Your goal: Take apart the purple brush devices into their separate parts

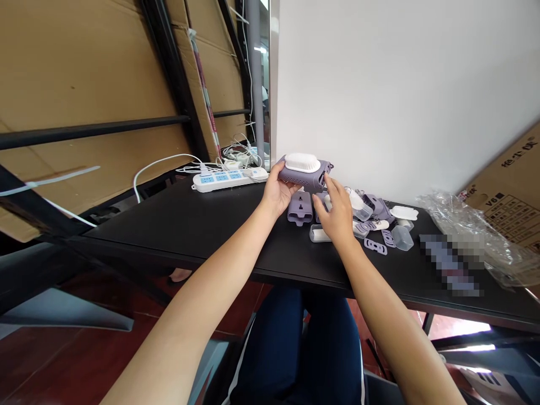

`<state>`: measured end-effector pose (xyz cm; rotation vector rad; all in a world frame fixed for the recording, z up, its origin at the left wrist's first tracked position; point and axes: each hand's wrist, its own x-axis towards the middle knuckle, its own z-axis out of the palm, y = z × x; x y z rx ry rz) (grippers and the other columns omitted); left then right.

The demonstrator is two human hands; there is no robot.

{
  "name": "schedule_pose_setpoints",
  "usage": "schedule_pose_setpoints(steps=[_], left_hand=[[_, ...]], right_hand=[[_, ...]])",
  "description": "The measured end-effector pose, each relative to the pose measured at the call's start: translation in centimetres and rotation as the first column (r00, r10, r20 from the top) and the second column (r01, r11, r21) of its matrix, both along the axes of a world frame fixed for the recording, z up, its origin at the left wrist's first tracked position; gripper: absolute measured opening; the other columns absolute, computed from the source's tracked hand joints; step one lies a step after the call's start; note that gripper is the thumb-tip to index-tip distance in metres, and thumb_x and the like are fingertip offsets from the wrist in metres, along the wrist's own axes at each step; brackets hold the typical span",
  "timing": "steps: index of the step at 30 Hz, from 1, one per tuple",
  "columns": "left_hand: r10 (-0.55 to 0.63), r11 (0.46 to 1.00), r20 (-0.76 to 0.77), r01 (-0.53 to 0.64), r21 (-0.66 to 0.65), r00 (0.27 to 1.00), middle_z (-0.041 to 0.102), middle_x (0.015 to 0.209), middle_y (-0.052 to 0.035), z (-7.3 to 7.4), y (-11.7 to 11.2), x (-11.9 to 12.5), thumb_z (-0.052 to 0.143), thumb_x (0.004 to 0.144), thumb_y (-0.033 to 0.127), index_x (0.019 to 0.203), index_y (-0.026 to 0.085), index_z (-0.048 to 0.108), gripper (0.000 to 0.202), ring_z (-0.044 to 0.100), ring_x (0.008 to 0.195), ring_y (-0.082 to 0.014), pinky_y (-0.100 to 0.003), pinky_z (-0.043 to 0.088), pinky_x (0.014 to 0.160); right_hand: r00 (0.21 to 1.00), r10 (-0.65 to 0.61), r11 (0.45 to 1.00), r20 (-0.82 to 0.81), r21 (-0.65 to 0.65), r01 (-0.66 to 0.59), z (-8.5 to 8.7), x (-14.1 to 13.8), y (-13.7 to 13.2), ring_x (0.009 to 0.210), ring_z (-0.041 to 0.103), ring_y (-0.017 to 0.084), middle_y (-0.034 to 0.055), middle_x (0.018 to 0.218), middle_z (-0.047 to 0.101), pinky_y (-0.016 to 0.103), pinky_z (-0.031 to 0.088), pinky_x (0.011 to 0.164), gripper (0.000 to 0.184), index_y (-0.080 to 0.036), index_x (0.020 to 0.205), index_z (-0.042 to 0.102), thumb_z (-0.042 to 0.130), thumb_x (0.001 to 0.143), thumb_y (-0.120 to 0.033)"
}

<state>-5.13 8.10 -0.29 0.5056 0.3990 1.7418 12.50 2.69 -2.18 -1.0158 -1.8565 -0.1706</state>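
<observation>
My left hand (277, 194) is wrapped round the left end of a purple plastic case (301, 177), holding it above the table. On top of the case sits a white oval lid-like piece (302, 162) with a ribbed edge. My right hand (337, 212) is at the case's right end, thumb and fingers apart; fingertips are close to its edge, and I cannot tell whether they touch. Below the held case, a similar purple case (300, 208) rests on the black table. Partly behind my right hand lies a clear plastic box (319, 233).
Purple slotted plates (375, 246), a clear cup (402, 238) and a white lid (404, 213) lie to the right. A white power strip (230, 179) with cables stands at the left. Crumpled clear plastic (472, 225) and a cardboard box (506, 197) are at the far right.
</observation>
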Motion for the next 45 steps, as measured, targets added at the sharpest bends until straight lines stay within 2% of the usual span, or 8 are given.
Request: schedule_pose_setpoints(steps=[3, 8, 16, 21, 28, 34, 38, 45], left_hand=[[-0.022, 1.000, 0.031, 0.022, 0.010, 0.999, 0.079, 0.091, -0.0032, 0.1, -0.1, -0.1, 0.068, 0.093, 0.030, 0.100, 0.022, 0.071, 0.011, 0.074, 0.077, -0.0178, -0.027, 0.061, 0.074], [-0.042, 0.999, 0.045, 0.041, 0.029, 0.998, 0.079, 0.090, -0.0034, 0.4, -0.3, -0.3, 0.066, 0.092, 0.028, 0.098, 0.021, 0.071, 0.010, 0.075, 0.078, -0.0187, -0.028, 0.062, 0.075], [-0.037, 0.997, 0.005, 0.036, 0.071, 0.999, 0.080, 0.090, -0.0024, 0.2, -0.2, -0.5, 0.070, 0.090, 0.028, 0.097, 0.019, 0.071, 0.012, 0.074, 0.080, -0.0182, -0.031, 0.062, 0.084], [-0.046, 0.995, -0.004, 0.046, 0.084, 0.999, 0.080, 0.090, -0.0015, 0.3, -0.3, -0.5, 0.070, 0.087, 0.027, 0.097, 0.020, 0.070, 0.012, 0.075, 0.082, -0.0189, -0.032, 0.062, 0.083], [-0.032, 0.995, -0.027, 0.034, 0.091, 0.999, 0.080, 0.091, -0.0024, 0.1, -0.1, -0.5, 0.071, 0.086, 0.028, 0.099, 0.020, 0.070, 0.015, 0.075, 0.083, -0.0197, -0.033, 0.063, 0.082], [-0.027, 0.996, -0.027, 0.029, 0.082, 0.999, 0.081, 0.095, -0.0024, 0.1, 0.0, -0.6, 0.072, 0.086, 0.026, 0.102, 0.022, 0.071, 0.016, 0.076, 0.092, -0.0215, -0.037, 0.063, 0.093], [-0.046, 0.993, -0.022, 0.048, 0.106, 0.999, 0.081, 0.101, -0.0019, 0.1, -0.2, -0.5, 0.074, 0.087, 0.023, 0.108, 0.023, 0.072, 0.021, 0.076, 0.097, -0.0216, -0.039, 0.061, 0.099], [-0.062, 0.990, -0.022, 0.064, 0.124, 0.998, 0.081, 0.100, -0.0007, 0.1, -0.3, -0.6, 0.073, 0.089, 0.020, 0.118, 0.026, 0.073, 0.029, 0.076, 0.092, -0.0208, -0.041, 0.061, 0.099]], right_hand=[[0.994, 0.093, 0.993, -0.050, -0.064, -0.096, 0.0, 0.0, -0.2, 0.133, 0.065, 0.028, 0.0165, 0.156, 0.060, 0.048, 0.058, 0.109, 0.062, -0.025, 0.165, 0.047, 0.054, 0.105, -0.040], [0.985, 0.123, 0.979, -0.118, -0.145, -0.140, -0.4, -0.2, -0.2, 0.118, 0.068, 0.026, 0.0160, 0.149, 0.061, 0.044, 0.062, 0.094, 0.070, -0.027, 0.169, 0.040, 0.056, 0.102, -0.039], [0.959, 0.141, 0.963, -0.247, -0.191, -0.190, -0.4, -0.3, 0.0, 0.114, 0.067, 0.025, 0.0148, 0.145, 0.060, 0.040, 0.062, 0.085, 0.068, -0.029, 0.165, 0.049, 0.059, 0.099, -0.040], [0.943, 0.149, 0.949, -0.297, -0.223, -0.221, 0.1, -0.3, -0.2, 0.118, 0.067, 0.027, 0.0164, 0.158, 0.054, 0.041, 0.061, 0.086, 0.071, -0.026, 0.164, 0.047, 0.060, 0.096, -0.041], [0.936, 0.140, 0.930, -0.322, -0.282, -0.236, 0.2, 0.0, 0.1, 0.114, 0.066, 0.026, 0.0170, 0.152, 0.058, 0.040, 0.060, 0.085, 0.077, -0.025, 0.167, 0.043, 0.060, 0.095, -0.044], [0.920, 0.156, 0.914, -0.360, -0.301, -0.272, 0.0, 0.0, 0.3, 0.113, 0.065, 0.026, 0.0146, 0.145, 0.059, 0.039, 0.058, 0.083, 0.077, -0.028, 0.166, 0.046, 0.061, 0.093, -0.044], [0.898, 0.137, 0.904, -0.417, -0.318, -0.285, 0.0, 0.1, 0.6, 0.110, 0.065, 0.025, 0.0131, 0.139, 0.060, 0.042, 0.057, 0.092, 0.078, -0.029, 0.166, 0.047, 0.064, 0.092, -0.045], [0.888, 0.135, 0.897, -0.439, -0.326, -0.298, -0.1, 0.2, 0.7, 0.107, 0.065, 0.023, 0.0106, 0.135, 0.061, 0.041, 0.057, 0.092, 0.077, -0.032, 0.166, 0.048, 0.065, 0.092, -0.044]])
